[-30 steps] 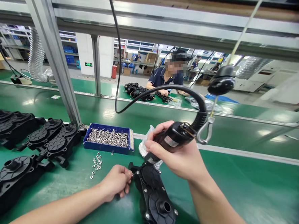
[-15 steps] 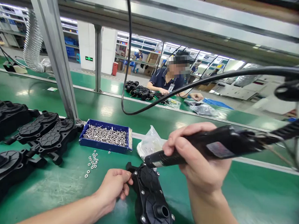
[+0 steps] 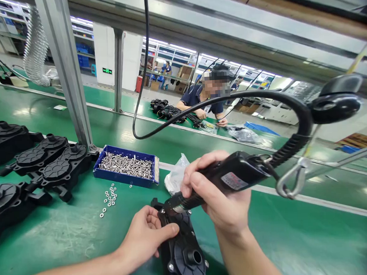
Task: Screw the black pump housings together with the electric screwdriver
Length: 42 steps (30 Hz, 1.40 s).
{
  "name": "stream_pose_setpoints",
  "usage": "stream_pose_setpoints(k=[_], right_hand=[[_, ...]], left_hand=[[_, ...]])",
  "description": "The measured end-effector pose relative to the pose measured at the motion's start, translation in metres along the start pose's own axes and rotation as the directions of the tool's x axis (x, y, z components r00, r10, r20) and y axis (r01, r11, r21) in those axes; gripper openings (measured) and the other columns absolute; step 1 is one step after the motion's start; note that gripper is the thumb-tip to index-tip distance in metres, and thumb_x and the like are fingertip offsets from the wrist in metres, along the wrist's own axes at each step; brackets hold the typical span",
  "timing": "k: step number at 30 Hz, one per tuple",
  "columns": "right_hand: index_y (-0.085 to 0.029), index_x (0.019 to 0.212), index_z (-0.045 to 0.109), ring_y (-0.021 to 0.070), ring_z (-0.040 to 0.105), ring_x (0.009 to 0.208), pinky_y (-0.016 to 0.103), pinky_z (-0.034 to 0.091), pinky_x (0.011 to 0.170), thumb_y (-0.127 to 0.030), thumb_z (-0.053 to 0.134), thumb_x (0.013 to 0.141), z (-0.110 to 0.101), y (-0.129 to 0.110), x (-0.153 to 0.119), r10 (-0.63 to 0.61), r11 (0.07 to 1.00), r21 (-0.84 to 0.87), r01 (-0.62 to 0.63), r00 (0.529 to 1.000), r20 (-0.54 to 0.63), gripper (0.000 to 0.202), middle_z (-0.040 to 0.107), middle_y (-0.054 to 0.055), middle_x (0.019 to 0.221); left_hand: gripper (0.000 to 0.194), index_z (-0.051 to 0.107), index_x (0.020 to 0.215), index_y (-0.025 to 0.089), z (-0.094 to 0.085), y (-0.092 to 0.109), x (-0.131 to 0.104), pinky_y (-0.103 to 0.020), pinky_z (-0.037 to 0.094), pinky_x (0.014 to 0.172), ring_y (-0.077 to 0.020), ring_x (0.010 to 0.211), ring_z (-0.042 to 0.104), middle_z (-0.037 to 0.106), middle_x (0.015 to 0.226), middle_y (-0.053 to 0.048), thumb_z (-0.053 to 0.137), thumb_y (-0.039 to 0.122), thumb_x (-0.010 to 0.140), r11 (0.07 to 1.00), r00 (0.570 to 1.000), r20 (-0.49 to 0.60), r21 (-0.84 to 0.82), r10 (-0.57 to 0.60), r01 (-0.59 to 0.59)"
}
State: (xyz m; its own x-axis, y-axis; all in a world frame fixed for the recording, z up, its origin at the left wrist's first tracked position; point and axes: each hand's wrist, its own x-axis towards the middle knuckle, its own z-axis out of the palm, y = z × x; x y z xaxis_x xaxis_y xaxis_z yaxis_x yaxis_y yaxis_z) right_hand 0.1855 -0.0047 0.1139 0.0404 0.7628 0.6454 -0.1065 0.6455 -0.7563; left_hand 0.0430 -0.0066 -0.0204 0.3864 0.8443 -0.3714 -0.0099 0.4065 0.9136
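Note:
My right hand (image 3: 219,193) is wrapped round a black electric screwdriver (image 3: 232,174), tilted down to the left. Its nose end is over the upper left corner of a black plastic housing (image 3: 184,257), beside a screw there; the bit itself is hidden. My left hand (image 3: 150,231) grips the housing's left side, thumb on the top face and fingers at its edge. Several silver screws sit around the housing's rim, and a round pipe stub rises near its lower end.
A blue tray (image 3: 124,180) of loose screws stands behind, with several washers (image 3: 109,196) scattered before it. A plastic bag (image 3: 176,175) lies behind the housing. More black housings (image 3: 56,170) are at left. The screwdriver's cable (image 3: 280,96) loops overhead. Across the bench sits a co-worker (image 3: 206,98).
The screwdriver has moved left and down to the housing's upper left corner. My left hand has shifted from the corner, its thumb now laid across the housing top.

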Motion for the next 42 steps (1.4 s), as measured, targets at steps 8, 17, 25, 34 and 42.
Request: stream_pose_setpoints(k=[8, 17, 25, 34, 42], right_hand=[[-0.023, 0.101, 0.060, 0.0135, 0.067, 0.057, 0.028, 0.058, 0.053, -0.018, 0.076, 0.093, 0.008, 0.002, 0.003, -0.014, 0.997, -0.071, 0.014, 1.000, -0.008, 0.019, 0.070, -0.004, 0.078], [-0.023, 0.102, 0.061, 0.0175, 0.074, 0.074, 0.035, 0.065, 0.071, -0.017, 0.077, 0.094, 0.013, 0.005, 0.002, 0.003, 0.999, -0.048, 0.000, 0.998, 0.057, 0.019, 0.071, -0.002, 0.079], [-0.022, 0.091, 0.056, 0.0076, 0.051, 0.045, 0.019, 0.044, 0.041, -0.015, 0.075, 0.092, 0.019, 0.013, 0.001, 0.086, 0.986, 0.140, -0.096, 0.993, 0.076, 0.021, 0.056, -0.008, 0.066], [-0.020, 0.089, 0.059, 0.0066, 0.055, 0.047, 0.018, 0.044, 0.045, -0.011, 0.077, 0.089, 0.018, 0.020, 0.002, 0.093, 0.968, 0.229, -0.102, 0.994, 0.052, 0.019, 0.058, -0.006, 0.072], [-0.020, 0.088, 0.060, 0.0067, 0.055, 0.045, 0.018, 0.044, 0.044, -0.012, 0.078, 0.088, 0.017, 0.016, 0.002, 0.097, 0.982, 0.160, -0.099, 0.995, 0.023, 0.020, 0.058, -0.005, 0.071]], left_hand=[[0.056, 0.045, 0.086, 0.023, -0.001, -0.003, 0.004, -0.019, 0.034, 0.041, -0.0062, 0.053, 0.033, 0.042, 0.068, 0.011, 0.091, 0.049, 0.068, 0.997, 0.998, -0.003, 0.023, 0.068, -0.068], [0.050, 0.046, 0.087, 0.022, 0.000, -0.004, 0.001, -0.023, 0.033, 0.055, -0.0072, 0.059, 0.034, 0.041, 0.071, 0.011, 0.089, 0.044, 0.073, 0.993, 0.993, -0.003, 0.022, 0.116, -0.116], [0.049, 0.047, 0.089, 0.021, 0.000, -0.003, -0.002, -0.025, 0.032, 0.063, -0.0101, 0.069, 0.037, 0.042, 0.074, 0.009, 0.088, 0.045, 0.076, 0.980, 0.981, -0.022, 0.059, 0.190, -0.189], [0.051, 0.050, 0.089, 0.020, -0.016, 0.006, -0.007, -0.028, 0.032, 0.062, -0.0109, 0.068, 0.037, 0.045, 0.073, 0.009, 0.088, 0.049, 0.074, 0.978, 0.985, 0.054, 0.122, 0.164, -0.170], [0.050, 0.048, 0.088, 0.021, -0.007, 0.002, -0.003, -0.029, 0.033, 0.064, -0.0115, 0.070, 0.041, 0.047, 0.075, 0.009, 0.090, 0.046, 0.074, 0.960, 0.977, 0.038, 0.183, 0.208, -0.211]])
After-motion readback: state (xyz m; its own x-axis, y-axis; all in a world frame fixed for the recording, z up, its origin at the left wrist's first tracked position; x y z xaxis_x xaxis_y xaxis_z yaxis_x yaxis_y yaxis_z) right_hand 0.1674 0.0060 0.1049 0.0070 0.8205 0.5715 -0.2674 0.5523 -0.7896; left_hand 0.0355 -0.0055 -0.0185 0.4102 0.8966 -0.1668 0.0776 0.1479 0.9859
